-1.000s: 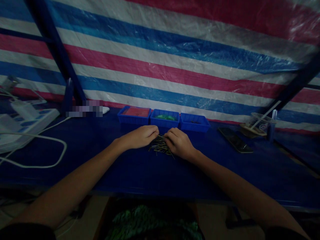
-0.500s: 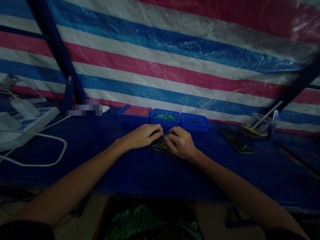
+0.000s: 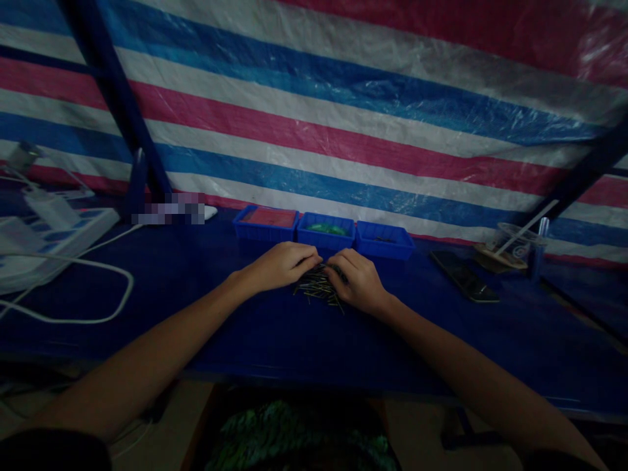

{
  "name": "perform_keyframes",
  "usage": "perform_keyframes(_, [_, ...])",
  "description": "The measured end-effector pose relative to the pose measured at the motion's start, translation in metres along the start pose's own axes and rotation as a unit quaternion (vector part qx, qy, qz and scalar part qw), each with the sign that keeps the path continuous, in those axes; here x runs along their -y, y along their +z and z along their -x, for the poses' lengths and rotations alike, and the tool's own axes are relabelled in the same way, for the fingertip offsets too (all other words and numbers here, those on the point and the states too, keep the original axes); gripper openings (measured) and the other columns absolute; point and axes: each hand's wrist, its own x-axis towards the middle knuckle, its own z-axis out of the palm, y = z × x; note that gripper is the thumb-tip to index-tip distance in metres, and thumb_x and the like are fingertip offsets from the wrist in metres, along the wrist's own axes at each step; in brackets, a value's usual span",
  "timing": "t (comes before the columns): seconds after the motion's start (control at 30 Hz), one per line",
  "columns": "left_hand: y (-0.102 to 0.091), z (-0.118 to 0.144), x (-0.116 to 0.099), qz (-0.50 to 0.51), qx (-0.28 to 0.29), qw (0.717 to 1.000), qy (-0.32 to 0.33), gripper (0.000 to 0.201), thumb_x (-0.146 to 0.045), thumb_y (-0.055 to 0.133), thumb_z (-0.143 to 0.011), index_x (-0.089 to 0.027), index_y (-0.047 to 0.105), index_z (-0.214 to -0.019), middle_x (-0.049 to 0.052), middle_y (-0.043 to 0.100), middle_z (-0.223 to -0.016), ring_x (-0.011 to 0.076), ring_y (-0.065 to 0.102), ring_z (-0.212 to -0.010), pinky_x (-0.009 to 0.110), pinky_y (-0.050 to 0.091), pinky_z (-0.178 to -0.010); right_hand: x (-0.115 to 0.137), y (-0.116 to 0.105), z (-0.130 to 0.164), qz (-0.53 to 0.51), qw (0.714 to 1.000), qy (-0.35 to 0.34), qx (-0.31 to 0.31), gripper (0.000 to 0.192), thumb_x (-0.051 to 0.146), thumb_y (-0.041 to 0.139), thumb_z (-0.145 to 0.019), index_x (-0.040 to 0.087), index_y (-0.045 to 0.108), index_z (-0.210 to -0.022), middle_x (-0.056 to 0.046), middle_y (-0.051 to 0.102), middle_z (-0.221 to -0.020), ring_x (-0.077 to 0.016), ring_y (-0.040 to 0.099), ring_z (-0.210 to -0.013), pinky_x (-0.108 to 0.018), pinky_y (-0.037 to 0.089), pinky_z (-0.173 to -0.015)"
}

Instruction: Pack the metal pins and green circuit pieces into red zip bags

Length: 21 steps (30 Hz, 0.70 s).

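Head view shows a dim blue bench in front of a striped tarpaulin in red, white and blue. In the centre of the frame the left hand and the right hand lie close together, knuckles up, on both sides of a small pile of thin metal pins that rests on the bench. The fingers of both hands curl down into the top of the pile and seem to pinch some pins between them, probably because such thin pieces are easier to pick from a heap with the fingertips; how firmly they are gripped cannot be told, since the light is weak. Both forearms rest low over the bench edge, which likely steadies the hands.

Just behind the hands stand three blue trays in a row: one with red content, one with green pieces and one that looks nearly dark inside. They stand within easy reach of the pile. At the right of the frame lies a dark phone, and further right a clear cup with a straw. At the left edge there is a white power strip with a white cable that loops over the bench.
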Motion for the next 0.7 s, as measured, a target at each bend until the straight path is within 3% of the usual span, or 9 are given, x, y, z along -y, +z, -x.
perform_keyframes(0.1, [-0.006,0.003,0.008,-0.002,0.029,0.999,-0.026,0.03,-0.035,0.036,-0.09,-0.016,0.057,-0.081,0.004,0.062,-0.077,0.0128,0.055,-0.068,0.025,0.037,-0.063,-0.016,-0.009,-0.004,0.041,0.998,0.016,-0.039,0.024,0.027,0.04,-0.09,0.017,0.059,-0.081,-0.006,0.059,-0.078,-0.0155,0.053,-0.075,-0.028,0.042,-0.07])
perform_keyframes(0.23, [-0.012,0.011,0.03,0.008,0.129,0.985,-0.116,0.03,-0.044,0.047,-0.084,-0.018,0.058,-0.091,0.004,0.062,-0.078,0.0134,0.054,-0.066,0.024,0.037,-0.058,-0.063,-0.026,0.0,0.154,0.965,0.177,-0.119,0.026,0.03,0.038,-0.089,0.016,0.06,-0.087,-0.01,0.059,-0.084,-0.0208,0.051,-0.083,-0.034,0.041,-0.076])
perform_keyframes(0.37, [-0.009,0.016,0.046,-0.016,0.181,0.976,-0.123,0.023,-0.036,0.058,-0.074,-0.017,0.059,-0.087,0.004,0.059,-0.081,0.014,0.052,-0.068,0.023,0.036,-0.058,-0.097,-0.029,0.013,0.218,0.932,0.279,-0.079,0.034,0.035,0.048,-0.083,0.009,0.057,-0.104,-0.017,0.057,-0.097,-0.0284,0.048,-0.093,-0.041,0.04,-0.078])
perform_keyframes(0.43, [-0.006,0.016,0.048,-0.024,0.177,0.978,-0.106,0.014,-0.028,0.052,-0.076,-0.017,0.059,-0.08,0.003,0.056,-0.077,0.0131,0.05,-0.065,0.023,0.035,-0.057,-0.096,-0.024,0.016,0.207,0.935,0.284,-0.055,0.034,0.035,0.049,-0.082,0.01,0.059,-0.102,-0.017,0.056,-0.097,-0.0293,0.047,-0.094,-0.041,0.04,-0.077])
perform_keyframes(0.53, [-0.002,0.015,0.048,-0.028,0.166,0.981,-0.093,0.012,-0.02,0.047,-0.076,-0.016,0.058,-0.074,0.003,0.054,-0.075,0.0126,0.049,-0.063,0.023,0.035,-0.058,-0.077,-0.017,0.011,0.162,0.957,0.238,-0.028,0.029,0.034,0.048,-0.083,0.013,0.061,-0.099,-0.015,0.055,-0.098,-0.0282,0.047,-0.094,-0.041,0.041,-0.077])
perform_keyframes(0.7, [0.005,0.014,0.047,-0.014,0.12,0.988,-0.092,0.015,-0.026,0.051,-0.077,-0.016,0.058,-0.085,0.004,0.057,-0.08,0.0144,0.051,-0.068,0.024,0.037,-0.061,-0.034,-0.02,-0.002,0.071,0.985,0.148,0.055,0.024,0.035,0.049,-0.084,0.017,0.061,-0.095,-0.011,0.058,-0.092,-0.0258,0.049,-0.094,-0.04,0.041,-0.078])
